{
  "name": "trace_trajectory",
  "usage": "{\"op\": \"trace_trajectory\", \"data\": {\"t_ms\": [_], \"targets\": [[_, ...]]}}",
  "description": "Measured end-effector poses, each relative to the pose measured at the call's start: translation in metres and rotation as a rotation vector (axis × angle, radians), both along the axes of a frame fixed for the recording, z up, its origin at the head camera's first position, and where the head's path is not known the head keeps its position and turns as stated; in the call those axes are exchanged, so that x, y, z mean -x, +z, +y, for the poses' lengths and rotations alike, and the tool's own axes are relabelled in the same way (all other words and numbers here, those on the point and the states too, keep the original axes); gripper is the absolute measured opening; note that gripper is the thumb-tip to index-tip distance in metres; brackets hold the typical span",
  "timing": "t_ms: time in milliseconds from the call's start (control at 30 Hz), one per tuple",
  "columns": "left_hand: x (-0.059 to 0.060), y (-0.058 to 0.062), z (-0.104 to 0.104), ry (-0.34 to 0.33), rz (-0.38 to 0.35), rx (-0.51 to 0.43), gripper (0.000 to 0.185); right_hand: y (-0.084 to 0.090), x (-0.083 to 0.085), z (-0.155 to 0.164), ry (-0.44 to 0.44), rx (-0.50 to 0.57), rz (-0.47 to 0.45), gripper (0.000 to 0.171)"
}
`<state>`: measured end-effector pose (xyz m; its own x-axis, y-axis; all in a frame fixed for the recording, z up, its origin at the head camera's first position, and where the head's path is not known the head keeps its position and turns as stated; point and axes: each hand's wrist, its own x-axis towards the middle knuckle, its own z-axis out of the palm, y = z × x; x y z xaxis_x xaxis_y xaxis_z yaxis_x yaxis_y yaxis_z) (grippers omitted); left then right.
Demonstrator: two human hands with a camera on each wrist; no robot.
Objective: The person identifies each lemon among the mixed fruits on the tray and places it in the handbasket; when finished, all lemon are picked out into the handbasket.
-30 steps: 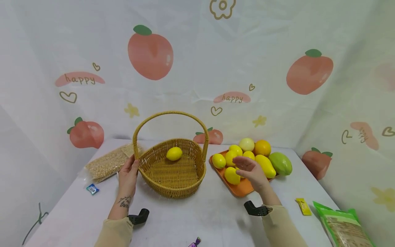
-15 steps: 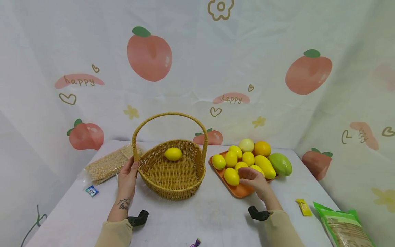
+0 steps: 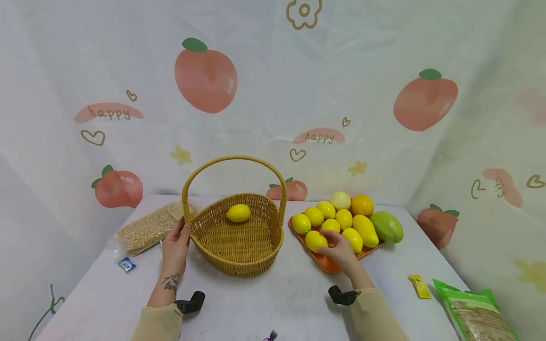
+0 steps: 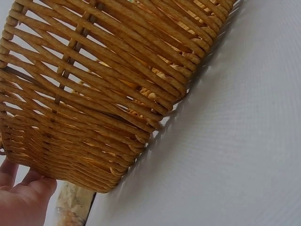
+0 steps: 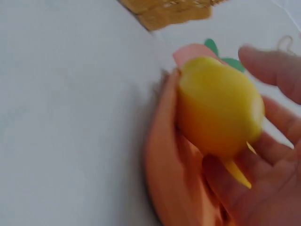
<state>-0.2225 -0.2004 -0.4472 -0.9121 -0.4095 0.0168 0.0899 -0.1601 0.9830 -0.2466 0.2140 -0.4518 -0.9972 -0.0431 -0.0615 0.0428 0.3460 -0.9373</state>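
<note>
Overhead, "happy" on the backdrop [image 3: 321, 136]; left hand [image 3: 176, 246] flat against basket [image 3: 237, 258], right hand [image 3: 339, 250] half-curled around lemon [image 3: 316, 240].

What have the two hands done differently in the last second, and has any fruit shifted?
The right hand came down from above the fruit to the near lemon on the orange tray, and its fingers now curve round that lemon. The left hand stayed on the side of the wicker basket, and the lemon in the basket has not moved.
</note>
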Motion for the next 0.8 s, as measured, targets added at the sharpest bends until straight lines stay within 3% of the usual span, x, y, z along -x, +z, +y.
{"op": "trace_trajectory", "data": {"t_ms": [167,533,800], "targets": [[-0.001,-0.001,0.0,-0.001,-0.005,-0.016,0.056,-0.002,0.002,-0.015,-0.072,-0.052,0.009,0.058],[0.0,-0.001,0.0,-0.017,-0.014,-0.036,0.057,-0.006,0.003,-0.023,-0.171,0.01,-0.017,0.06],[0.0,-0.002,-0.001,-0.009,-0.009,-0.03,0.059,0.014,-0.014,-0.013,-0.178,0.208,-0.027,0.062]]}}
